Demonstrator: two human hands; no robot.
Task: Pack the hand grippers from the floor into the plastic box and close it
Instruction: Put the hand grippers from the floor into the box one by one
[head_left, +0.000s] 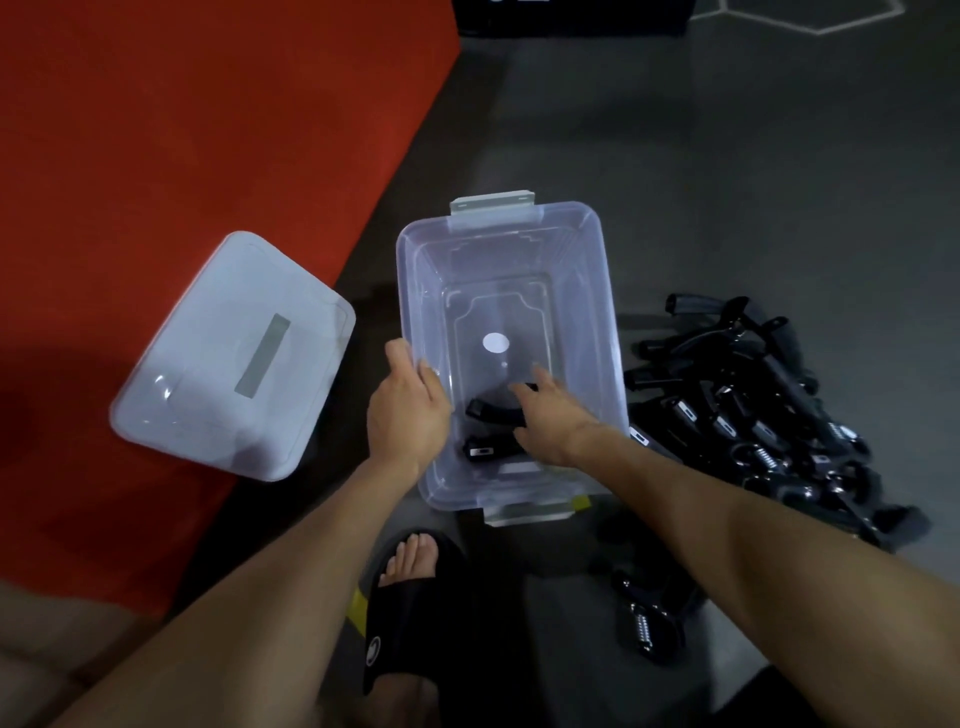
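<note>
We judge the packing barely begun: our right hand (545, 415) is down inside the box (608, 322), its grip curled on a black gripper (491, 408) low at the near end, though whether we are setting it down or have let it rest on the bottom we cannot tell for certain. Just below it a second dark piece with a small pale panel shows, and it may be the same gripper's other handle or another one. Our left hand (408, 410) holds the box's left rim, thumb outside and fingers hooked over the edge, steadying it. The rest of the box bottom shows through bare. Still to do is nearly everything: the pile (769, 410) lies on the floor (727, 182) just right of the box, and a stray gripper (644, 623) lies nearer us. The lid (234, 358) rests off to the left, partly on the red mat (182, 130), so closing has not started and both latches stand unclipped. As for writing, we can read none: a round white sticker on the box bottom, a grey strip on the lid and a round logo on the slipper (410, 597) are all too blurred to make out.
</note>
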